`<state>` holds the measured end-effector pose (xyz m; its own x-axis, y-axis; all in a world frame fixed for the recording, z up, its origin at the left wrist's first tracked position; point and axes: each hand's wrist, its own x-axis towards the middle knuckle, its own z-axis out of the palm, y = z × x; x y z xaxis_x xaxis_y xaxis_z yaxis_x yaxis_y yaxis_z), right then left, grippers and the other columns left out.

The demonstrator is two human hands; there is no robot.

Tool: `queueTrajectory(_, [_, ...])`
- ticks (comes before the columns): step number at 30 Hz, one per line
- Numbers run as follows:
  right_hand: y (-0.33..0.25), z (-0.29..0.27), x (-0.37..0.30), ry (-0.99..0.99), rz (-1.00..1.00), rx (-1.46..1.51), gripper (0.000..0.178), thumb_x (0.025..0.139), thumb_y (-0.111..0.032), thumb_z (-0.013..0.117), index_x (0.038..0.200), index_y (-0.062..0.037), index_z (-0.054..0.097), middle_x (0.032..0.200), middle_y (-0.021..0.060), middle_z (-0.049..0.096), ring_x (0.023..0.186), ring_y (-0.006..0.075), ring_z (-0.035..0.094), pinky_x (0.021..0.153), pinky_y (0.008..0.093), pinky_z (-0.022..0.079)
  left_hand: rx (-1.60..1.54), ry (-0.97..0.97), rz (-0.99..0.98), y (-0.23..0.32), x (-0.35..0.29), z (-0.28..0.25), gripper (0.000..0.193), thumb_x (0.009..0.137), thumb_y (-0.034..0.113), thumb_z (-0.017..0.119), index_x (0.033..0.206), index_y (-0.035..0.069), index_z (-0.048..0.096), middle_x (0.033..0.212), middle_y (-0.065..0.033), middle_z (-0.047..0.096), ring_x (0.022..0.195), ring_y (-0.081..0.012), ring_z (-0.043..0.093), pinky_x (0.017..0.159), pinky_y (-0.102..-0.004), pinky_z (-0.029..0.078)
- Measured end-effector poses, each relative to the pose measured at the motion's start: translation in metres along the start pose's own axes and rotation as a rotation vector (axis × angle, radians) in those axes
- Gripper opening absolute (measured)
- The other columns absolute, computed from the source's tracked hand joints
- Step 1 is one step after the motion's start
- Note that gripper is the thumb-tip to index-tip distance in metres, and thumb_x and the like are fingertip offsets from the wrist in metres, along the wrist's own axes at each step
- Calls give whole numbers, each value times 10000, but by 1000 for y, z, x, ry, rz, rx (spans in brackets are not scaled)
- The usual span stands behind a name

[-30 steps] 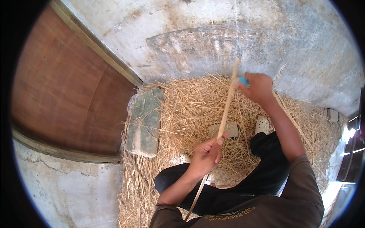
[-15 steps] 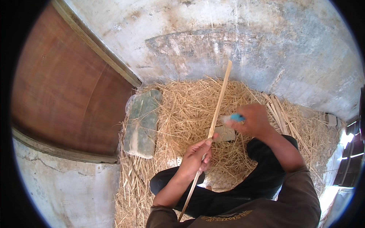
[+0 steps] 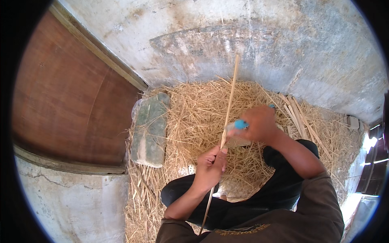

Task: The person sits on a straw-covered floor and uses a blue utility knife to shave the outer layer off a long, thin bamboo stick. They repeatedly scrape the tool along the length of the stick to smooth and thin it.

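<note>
A long, thin pale strip, like split bamboo (image 3: pixel 232 97), slants up from my lap toward the far wall. My left hand (image 3: pixel 209 170) is closed around its lower part, the thumb lying along it. My right hand (image 3: pixel 259 124) grips a knife with a blue handle (image 3: pixel 240 124). Its short blade is blurred and lies at the strip, just above my left hand; whether it cuts into the strip I cannot tell. Below my right hand a pale flat block (image 3: pixel 240 142) rests on the straw, partly hidden.
Straw and shavings (image 3: pixel 194 109) cover the floor. A grey-green stone slab (image 3: pixel 150 131) lies at the left, near a brown wooden door (image 3: pixel 77 97). More split strips (image 3: pixel 299 117) lie at the right. A stained wall (image 3: pixel 227 24) rises at the back.
My right hand has moved left and brought the knife against the strip. The strip has turned in my left hand, showing a narrower side, and its top end has shifted slightly left.
</note>
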<state>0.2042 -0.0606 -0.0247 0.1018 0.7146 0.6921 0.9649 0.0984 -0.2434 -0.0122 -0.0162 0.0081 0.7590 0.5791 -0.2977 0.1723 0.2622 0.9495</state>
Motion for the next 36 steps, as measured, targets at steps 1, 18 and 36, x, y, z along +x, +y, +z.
queueTrajectory(1, [10, -3, 5, -41, 90, -49, 595, 705, -693, 671, 527, -141, 542, 442, 31, 447, 377, 211, 457, 394, 351, 315, -4, -19, -23, 1, -3, 1, 321, 1018, 193, 482, 1308, 62, 523, 598, 63, 424, 485, -17, 382, 448, -184, 310])
queueTrajectory(18, [46, -14, 17, -141, 264, -154, 594, 721, -656, 682, 551, -104, 543, 460, 57, 474, 412, 249, 508, 425, 370, 388, 56, -74, 66, -9, -11, 4, 355, 1021, 170, 464, 1346, 32, 503, 601, 58, 420, 471, -19, 369, 429, -188, 311])
queueTrajectory(36, [53, -46, 5, -65, 580, -148, 578, 817, -605, 621, 586, -80, 546, 480, 82, 466, 443, 237, 500, 458, 387, 381, -310, -61, -222, 3, -14, -18, 352, 1025, 219, 461, 1350, 94, 510, 586, 47, 420, 403, -36, 350, 370, -193, 285])
